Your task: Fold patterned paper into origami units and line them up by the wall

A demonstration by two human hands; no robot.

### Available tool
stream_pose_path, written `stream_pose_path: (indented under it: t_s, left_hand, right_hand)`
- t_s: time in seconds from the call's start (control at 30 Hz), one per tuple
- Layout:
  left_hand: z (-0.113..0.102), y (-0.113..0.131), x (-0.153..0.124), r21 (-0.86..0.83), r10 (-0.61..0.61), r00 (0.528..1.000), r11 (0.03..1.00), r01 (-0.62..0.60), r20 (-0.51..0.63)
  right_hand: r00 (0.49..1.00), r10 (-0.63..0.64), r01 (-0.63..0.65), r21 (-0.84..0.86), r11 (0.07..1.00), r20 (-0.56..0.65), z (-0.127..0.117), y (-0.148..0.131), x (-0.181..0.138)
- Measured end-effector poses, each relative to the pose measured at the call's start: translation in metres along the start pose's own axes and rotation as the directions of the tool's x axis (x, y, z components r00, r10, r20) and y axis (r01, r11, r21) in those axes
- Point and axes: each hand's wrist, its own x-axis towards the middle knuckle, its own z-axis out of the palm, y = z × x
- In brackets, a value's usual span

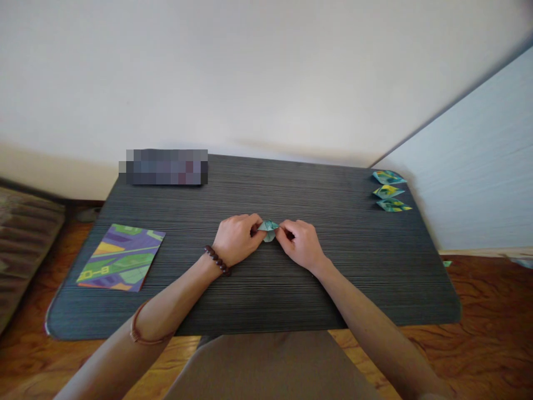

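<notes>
Both hands pinched a small, creased teal-patterned paper piece: left hand closed on its left end, right hand on its right. Its long axis ran hand to hand, low over the ridged dark table.

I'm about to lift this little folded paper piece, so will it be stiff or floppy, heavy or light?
The folded paper piece, tiny between left hand and right hand, is probably very light. Its layered folds likely stiffen it, though a hard pinch could crush it. Flat-sided, it should not roll.
</notes>
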Motion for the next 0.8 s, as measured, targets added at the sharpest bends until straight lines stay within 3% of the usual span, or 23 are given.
stream_pose_path:
  t_s: [0.13, 0.37, 0.5, 0.8]
  left_hand:
    - [-0.0047, 0.0001, 0.0023, -0.055, -0.006, 0.999, 0.998, 0.009, 0.052]
    - [-0.0006, -0.0013, 0.0024, -0.052, 0.045, 0.997, 0.998, -0.042, 0.055]
    - [0.0, -0.0021, 0.0013, -0.038, 0.08, 0.995, 0.996, -0.078, 0.054]
    - [-0.0025, 0.0032, 0.002, 0.04, 0.057, 0.997, 0.997, -0.059, 0.042]
  right_hand:
    - [0.999, 0.047, -0.046, 0.054, 0.997, -0.008, -0.0001, -0.0025, 0.0008]
    - [0.999, 0.027, -0.024, -0.089, 0.996, 0.041, 0.0031, -0.0089, 0.002]
    - [0.997, 0.016, -0.012, -0.059, 0.998, 0.07, 0.0025, -0.0079, 0.0032]
    - [0.994, 0.107, -0.107, -0.022, 0.994, -0.013, 0.0043, -0.0104, 0.0027]
